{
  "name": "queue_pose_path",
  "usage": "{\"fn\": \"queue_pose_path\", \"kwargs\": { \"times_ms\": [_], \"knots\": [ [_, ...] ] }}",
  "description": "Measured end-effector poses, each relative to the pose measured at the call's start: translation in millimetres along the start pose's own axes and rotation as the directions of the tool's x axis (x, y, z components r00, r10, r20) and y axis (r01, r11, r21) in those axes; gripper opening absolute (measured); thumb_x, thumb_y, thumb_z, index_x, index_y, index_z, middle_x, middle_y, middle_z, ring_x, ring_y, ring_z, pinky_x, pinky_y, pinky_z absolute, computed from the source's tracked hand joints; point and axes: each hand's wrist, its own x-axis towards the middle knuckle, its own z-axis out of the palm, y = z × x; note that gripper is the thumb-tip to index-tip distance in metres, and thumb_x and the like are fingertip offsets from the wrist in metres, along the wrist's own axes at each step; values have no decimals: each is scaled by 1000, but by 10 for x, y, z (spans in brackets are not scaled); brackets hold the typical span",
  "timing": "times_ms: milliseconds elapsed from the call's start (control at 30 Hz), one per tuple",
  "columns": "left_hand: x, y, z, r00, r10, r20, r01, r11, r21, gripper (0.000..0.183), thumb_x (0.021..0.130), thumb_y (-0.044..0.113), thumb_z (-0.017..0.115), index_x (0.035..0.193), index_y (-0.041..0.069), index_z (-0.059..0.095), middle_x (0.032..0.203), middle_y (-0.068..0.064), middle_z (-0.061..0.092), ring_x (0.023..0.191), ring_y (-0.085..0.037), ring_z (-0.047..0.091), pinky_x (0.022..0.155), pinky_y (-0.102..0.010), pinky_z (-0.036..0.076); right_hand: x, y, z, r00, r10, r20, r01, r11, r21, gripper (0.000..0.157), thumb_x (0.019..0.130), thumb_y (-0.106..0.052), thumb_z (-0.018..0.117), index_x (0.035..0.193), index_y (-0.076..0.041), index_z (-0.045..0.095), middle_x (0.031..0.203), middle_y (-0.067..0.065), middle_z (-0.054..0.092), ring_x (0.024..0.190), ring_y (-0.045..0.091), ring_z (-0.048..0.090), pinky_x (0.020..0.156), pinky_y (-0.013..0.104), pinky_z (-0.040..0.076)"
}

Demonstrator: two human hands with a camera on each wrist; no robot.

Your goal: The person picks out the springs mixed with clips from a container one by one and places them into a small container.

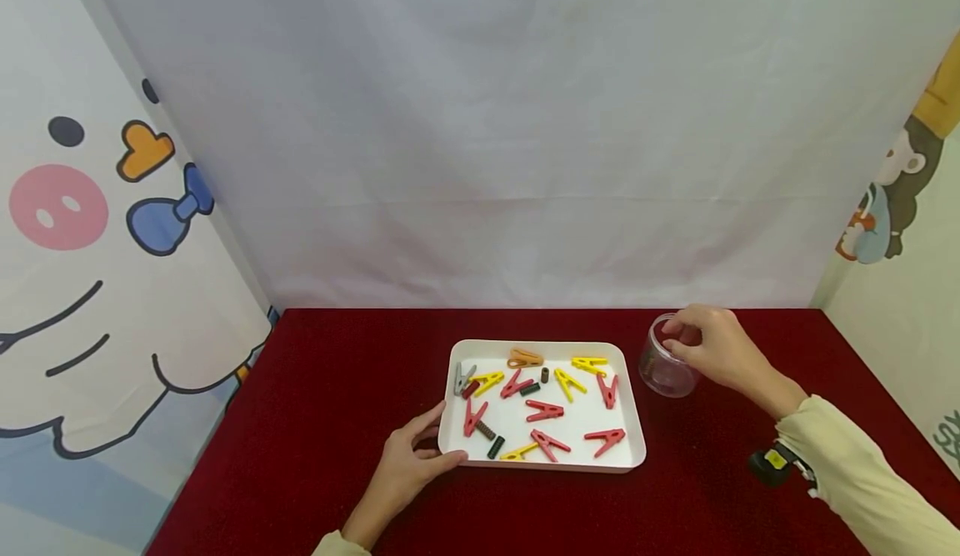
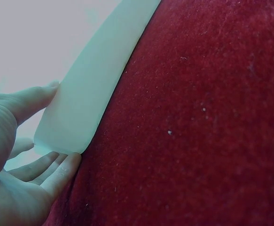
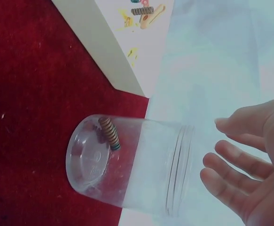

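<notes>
A white tray (image 1: 570, 466) holds several red, yellow, grey and orange clothespins and small dark coil springs (image 1: 545, 375). My left hand (image 1: 408, 460) holds the tray's near left corner, thumb at the front wall and fingers along the left side. The left wrist view shows its fingertips against the tray wall (image 2: 87, 89). Right of the tray stands a clear plastic jar (image 1: 666, 377) without a lid. One coil spring (image 3: 109, 133) lies inside it. My right hand (image 1: 708, 343) is over the jar's mouth, fingers loosely bent and apart, nothing between them.
A dark red cloth (image 1: 337, 373) covers the table. Behind it hangs a pale curtain (image 1: 487, 164), with printed cartoon panels at the left and right. A black device (image 1: 771, 464) is strapped at the right wrist.
</notes>
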Motion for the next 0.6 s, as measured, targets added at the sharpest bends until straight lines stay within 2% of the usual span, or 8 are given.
{"fn": "queue_pose_path", "kwargs": {
  "times_ms": [100,200,333,600],
  "knots": [
    [-54,163,-3,1000,1,3,-1,1000,-1,76,71,6,83,136,-5,46,128,-28,52,111,-40,53,78,-35,54,12,-34,20,1000,-14,4,14,1000,6,14,71,3,76,82,-3,70,77,4,64,64,15,58,53,26,48],
    [-54,161,1,1000,6,0,-6,1000,-3,76,70,5,83,136,-5,46,128,-28,52,111,-39,53,78,-35,54,25,-65,43,999,-39,3,38,999,9,15,71,3,75,82,-4,69,76,3,63,64,17,58,54,29,49],
    [9,-20,8,1000,17,-1,-17,1000,-4,78,70,5,84,137,-2,46,129,-26,52,111,-37,54,77,-34,54,35,-101,68,999,-43,12,43,999,-5,14,72,2,75,82,-5,69,76,4,62,66,18,58,54,30,49],
    [20,-98,-1,1000,27,-8,-27,1000,-1,77,69,11,85,138,5,49,130,-20,53,111,-32,55,78,-32,54,66,-146,127,996,-85,-3,85,996,4,17,70,3,77,82,-6,69,76,3,62,64,15,58,55,28,49]
  ]
}}
